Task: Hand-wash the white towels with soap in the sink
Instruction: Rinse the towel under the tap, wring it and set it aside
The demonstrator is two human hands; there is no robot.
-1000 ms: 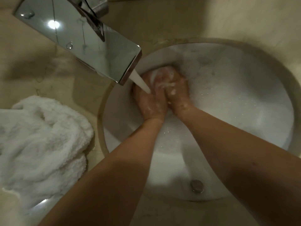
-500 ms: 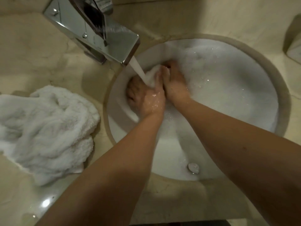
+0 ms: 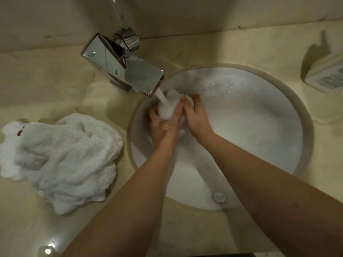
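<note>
Towel [image 3: 169, 106], white, wet and bunched, sits mid-frame in the sink [image 3: 278, 101] under the tap's [image 3: 126, 73] stream. Left hand [image 3: 163, 125] and right hand [image 3: 196, 115] both grip it with curled fingers. Another towel [image 3: 61, 156] lies crumpled at left on the counter [image 3: 46, 86].

A beige, marble-like counter [image 3: 55, 86] with faint veining fills the scene under dim, warm light. At the far edge it meets a low backsplash [image 3: 204, 13] of the same stone. A bright lamp reflection [image 3: 47, 250] glints on the near left surface.
</note>
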